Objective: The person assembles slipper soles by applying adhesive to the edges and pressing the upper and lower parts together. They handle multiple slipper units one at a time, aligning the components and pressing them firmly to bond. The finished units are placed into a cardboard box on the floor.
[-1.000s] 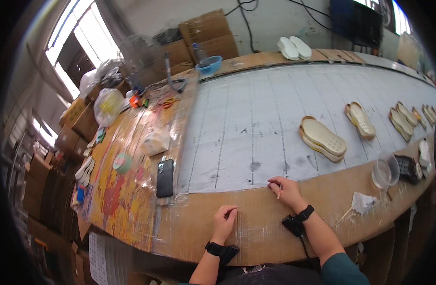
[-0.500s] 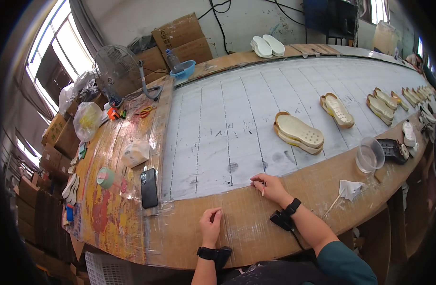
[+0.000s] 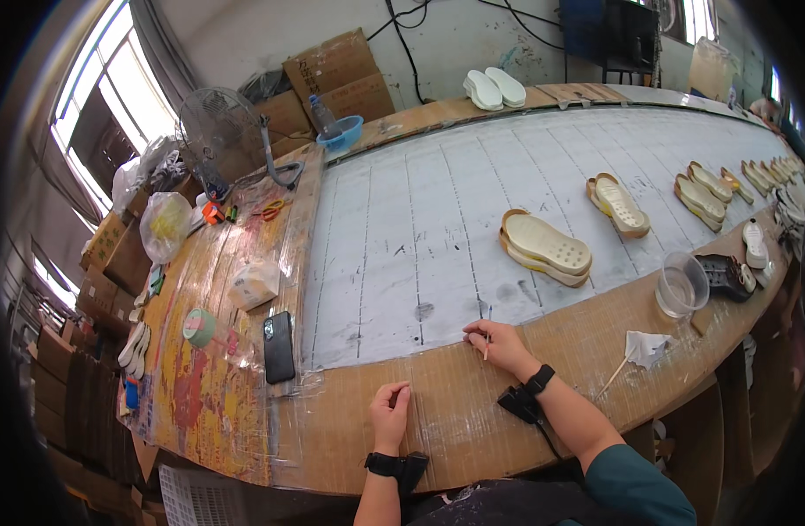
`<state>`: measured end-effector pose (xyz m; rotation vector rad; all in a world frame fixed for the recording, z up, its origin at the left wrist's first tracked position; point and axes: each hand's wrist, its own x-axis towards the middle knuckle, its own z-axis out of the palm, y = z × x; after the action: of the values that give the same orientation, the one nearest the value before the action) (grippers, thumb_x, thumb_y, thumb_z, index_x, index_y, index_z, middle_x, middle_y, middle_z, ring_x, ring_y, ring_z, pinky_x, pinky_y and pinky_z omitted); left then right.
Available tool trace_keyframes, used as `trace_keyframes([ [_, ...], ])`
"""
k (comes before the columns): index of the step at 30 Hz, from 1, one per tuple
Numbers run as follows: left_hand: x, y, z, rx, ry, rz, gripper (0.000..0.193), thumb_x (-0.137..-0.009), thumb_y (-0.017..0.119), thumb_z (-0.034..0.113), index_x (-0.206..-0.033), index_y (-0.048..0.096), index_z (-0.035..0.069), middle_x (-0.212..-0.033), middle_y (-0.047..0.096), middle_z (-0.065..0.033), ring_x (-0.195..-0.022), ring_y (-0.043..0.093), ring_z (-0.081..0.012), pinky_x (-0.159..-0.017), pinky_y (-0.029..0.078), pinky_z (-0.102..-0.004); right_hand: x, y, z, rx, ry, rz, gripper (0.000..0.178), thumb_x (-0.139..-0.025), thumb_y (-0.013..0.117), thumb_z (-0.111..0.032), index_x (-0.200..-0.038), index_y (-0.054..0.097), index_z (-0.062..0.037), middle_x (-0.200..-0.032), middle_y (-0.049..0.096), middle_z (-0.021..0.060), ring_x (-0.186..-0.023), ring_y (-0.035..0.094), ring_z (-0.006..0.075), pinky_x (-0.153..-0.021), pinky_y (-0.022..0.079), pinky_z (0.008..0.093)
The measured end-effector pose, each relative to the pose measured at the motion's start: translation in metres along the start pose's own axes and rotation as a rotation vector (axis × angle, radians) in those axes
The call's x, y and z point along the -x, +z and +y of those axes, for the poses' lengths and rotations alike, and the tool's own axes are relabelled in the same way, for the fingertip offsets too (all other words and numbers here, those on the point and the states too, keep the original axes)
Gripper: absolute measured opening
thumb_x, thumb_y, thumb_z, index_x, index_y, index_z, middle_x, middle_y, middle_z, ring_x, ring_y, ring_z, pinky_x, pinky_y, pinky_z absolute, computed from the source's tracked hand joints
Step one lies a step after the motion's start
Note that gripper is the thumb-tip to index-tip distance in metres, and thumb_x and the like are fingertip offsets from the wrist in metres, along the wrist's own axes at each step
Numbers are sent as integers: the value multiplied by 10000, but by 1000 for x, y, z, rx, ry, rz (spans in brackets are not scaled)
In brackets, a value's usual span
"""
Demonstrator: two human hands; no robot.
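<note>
My right hand rests at the near edge of the white lined belt, fingers pinched round a thin stick that points up. To its left, my left hand hovers over or rests on the cardboard edge, fingers curled in with nothing visible in them. Nearest on the belt lies a cream shoe sole with a tan rim and small holes. Further right is a second sole, then a pair of soles.
On the cardboard to the right are a white cloth with a stick, a clear plastic tub and a dark shoe. At the left stand a phone, a green-lidded bottle and a fan. White soles lie across the belt.
The belt's marks and the soles on it have shifted slightly left. Both my hands stay nearly in place; the stick in my right hand stands out a little more above the fingers.
</note>
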<state>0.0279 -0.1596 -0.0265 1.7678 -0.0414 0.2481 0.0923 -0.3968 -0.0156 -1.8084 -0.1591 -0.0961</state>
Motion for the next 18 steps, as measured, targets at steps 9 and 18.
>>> trace_keyframes([
  [9,2,4,7,1,-27,9,108,-806,570,70,-862,616,-10,-790,562,-17,-699,511,-73,-637,412,-201,0,-4,3,-8,-14,3,179,-806,549,-114,-948,599,-19,-801,651,78,-687,596,119,-621,462,238],
  [18,3,4,4,-4,2,-4,107,-823,566,75,-884,611,0,-791,578,5,-708,510,-51,-638,412,-186,2,-8,1,0,19,4,179,-805,557,-113,-950,602,-17,-798,652,71,-669,585,104,-613,458,231],
])
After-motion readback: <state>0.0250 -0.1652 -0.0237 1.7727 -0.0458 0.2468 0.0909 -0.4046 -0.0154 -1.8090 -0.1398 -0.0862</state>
